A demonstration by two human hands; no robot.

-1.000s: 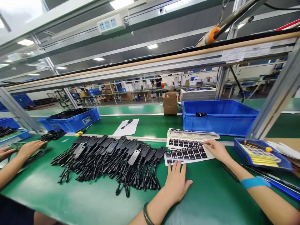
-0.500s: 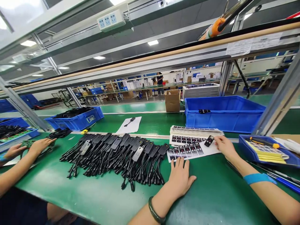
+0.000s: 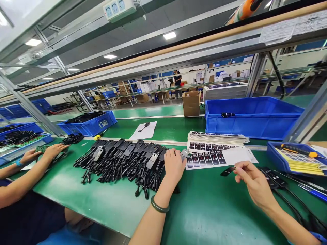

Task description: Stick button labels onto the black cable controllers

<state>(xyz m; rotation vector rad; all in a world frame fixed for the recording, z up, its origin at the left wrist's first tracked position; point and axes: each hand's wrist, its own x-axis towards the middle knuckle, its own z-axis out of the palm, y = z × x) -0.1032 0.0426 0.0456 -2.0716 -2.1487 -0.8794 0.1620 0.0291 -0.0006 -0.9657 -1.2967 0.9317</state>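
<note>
A worker's hands are apart over a green surface [image 3: 204, 211]: the right hand [image 3: 251, 182] pinches a black label [image 3: 227, 171] between thumb and fingers, while the left hand [image 3: 175, 165] reaches over the right end of a row of black corded units [image 3: 129, 149]; whether it grips one cannot be told. Between the hands lies a label sheet [image 3: 206, 159], dark labels at its left and bare white at its right, apparently partly used. A stack of sheets [image 3: 217, 137] sits behind. Printed units [image 3: 279, 179] beside the right hand appear labelled; the row's visible faces look plain, apparently unlabelled.
</note>
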